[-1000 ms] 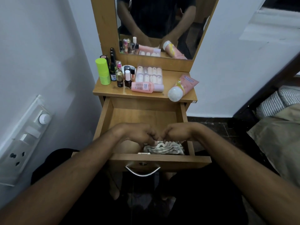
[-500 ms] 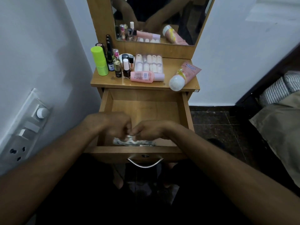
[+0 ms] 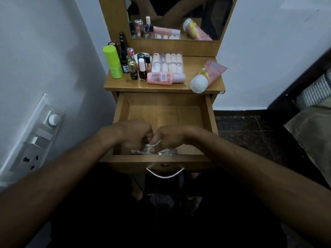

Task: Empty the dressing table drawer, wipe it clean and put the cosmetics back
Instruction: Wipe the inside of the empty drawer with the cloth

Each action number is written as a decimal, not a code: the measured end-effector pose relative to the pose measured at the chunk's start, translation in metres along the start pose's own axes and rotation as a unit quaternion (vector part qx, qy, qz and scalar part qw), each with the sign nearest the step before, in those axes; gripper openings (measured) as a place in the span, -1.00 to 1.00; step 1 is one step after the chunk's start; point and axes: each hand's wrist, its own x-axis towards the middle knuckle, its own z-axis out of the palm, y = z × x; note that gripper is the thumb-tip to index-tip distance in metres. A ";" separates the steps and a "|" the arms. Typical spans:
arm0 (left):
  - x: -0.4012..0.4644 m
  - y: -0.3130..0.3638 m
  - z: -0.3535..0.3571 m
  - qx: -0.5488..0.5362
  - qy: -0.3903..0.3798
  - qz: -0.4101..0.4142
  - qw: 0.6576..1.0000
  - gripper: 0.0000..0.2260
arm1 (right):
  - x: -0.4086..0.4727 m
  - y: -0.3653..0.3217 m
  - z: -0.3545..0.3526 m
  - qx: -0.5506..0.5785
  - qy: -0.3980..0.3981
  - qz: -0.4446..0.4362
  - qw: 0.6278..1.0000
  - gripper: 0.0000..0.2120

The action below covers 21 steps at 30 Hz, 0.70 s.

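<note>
The wooden drawer (image 3: 208, 115) of the dressing table stands pulled out, its floor bare apart from a pale cloth (image 3: 152, 149) bunched at the front edge. My left hand (image 3: 133, 134) and my right hand (image 3: 169, 138) meet over the cloth, and both grip it with curled fingers. On the tabletop (image 3: 188, 85) stand the cosmetics: a neon green bottle (image 3: 113, 61), several small dark bottles (image 3: 133, 66), a clear box of press-on nails (image 3: 167, 62), a pink bottle (image 3: 161, 78) lying flat, and a pink tube (image 3: 207, 75) with a white cap.
A mirror (image 3: 179, 17) rises behind the tabletop. A white wall with a switch and socket panel (image 3: 34, 138) runs close on the left. A metal handle (image 3: 164, 173) hangs on the drawer front. Dark tiled floor (image 3: 250, 133) and bedding (image 3: 315, 108) lie to the right.
Both hands have slid the cloth leftward along the drawer's front and bunched it smaller between them. The view has tilted down and moved closer.
</note>
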 end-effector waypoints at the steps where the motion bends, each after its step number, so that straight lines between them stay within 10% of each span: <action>1: 0.006 0.008 0.001 -0.026 0.015 0.017 0.999 -0.88 | -0.009 0.011 -0.004 -0.002 -0.011 0.011 1.000 -0.77; 11: 0.070 0.080 -0.006 -0.081 -0.004 0.102 0.991 -0.92 | -0.056 0.058 -0.020 -0.193 -0.063 0.118 0.972 -0.66; 21: 0.056 0.065 -0.009 -0.258 -0.013 0.187 0.948 -0.82 | -0.101 0.054 -0.032 -0.086 0.016 0.051 0.995 -0.81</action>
